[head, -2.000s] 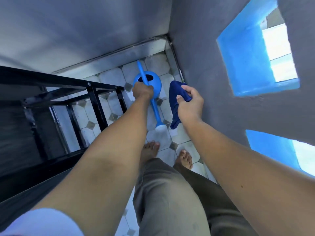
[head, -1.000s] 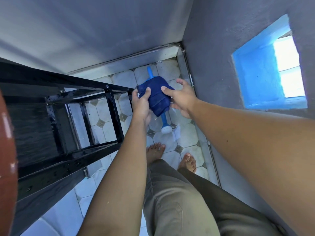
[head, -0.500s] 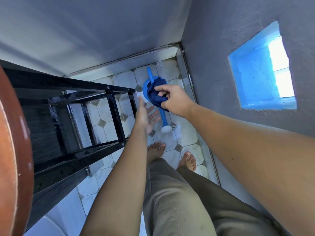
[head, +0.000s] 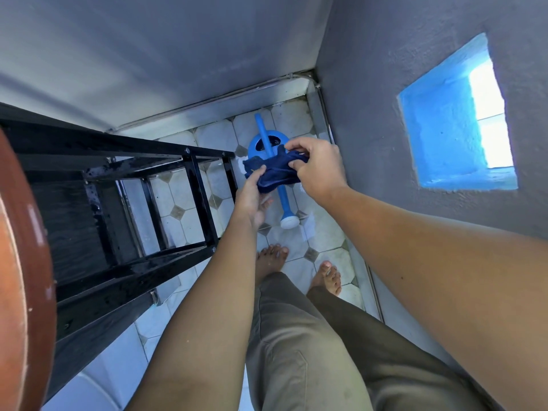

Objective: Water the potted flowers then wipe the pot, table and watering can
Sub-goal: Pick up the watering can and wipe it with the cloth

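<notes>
White octagonal floor tiles (head: 323, 232) with small grey diamonds run into a corner of grey walls (head: 385, 69), one holding a bright blue recessed opening (head: 444, 129). In that floor corner stands a blue plastic watering can (head: 268, 149), long spout toward two bare feet. Above it, the left hand (head: 252, 197) and right hand (head: 317, 167) each pinch a crumpled dark blue cloth (head: 275, 170). A black metal-framed tabletop (head: 118, 173) stands left, a terracotta pot rim (head: 17, 277) beside it.

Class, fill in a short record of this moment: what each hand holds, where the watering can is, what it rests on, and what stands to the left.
left hand: pinches the near end of the cloth
right hand: grips the cloth's far end
watering can: on the floor, in the corner, under the cloth
floor: pale tiles, wet patch by the spout
table: black frame, left
pot: brown rim at left edge
</notes>
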